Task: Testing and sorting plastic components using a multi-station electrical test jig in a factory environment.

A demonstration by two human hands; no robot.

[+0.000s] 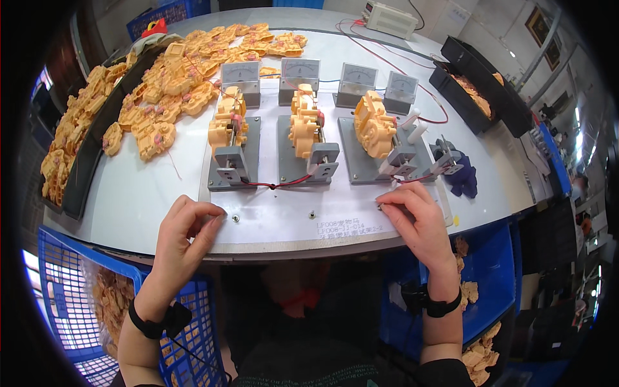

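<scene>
My right hand (416, 222) pinches a small toggle switch (380, 207) between thumb and forefinger at the right of the white panel (277, 226). Curled beside another toggle switch (235, 218), my left hand (184, 229) has its thumb and forefinger tips close together with nothing visible between them. A further toggle switch (312, 215) stands between my hands. Beyond them, three grey test fixtures each carry a yellow plastic gearbox: left (227, 126), middle (304, 122) and right (374, 128). Several analog needle meters (300, 72) stand behind the fixtures. Red and black wires (284, 184) run along the fixtures' front.
Many yellow gearboxes (151, 132) lie heaped at the left, beside a full black tray (93, 161). Black bins (480, 90) and a power supply (391, 19) are at the back right. Blue crates (68, 300) sit below the table edge. A dark cloth (464, 177) lies right.
</scene>
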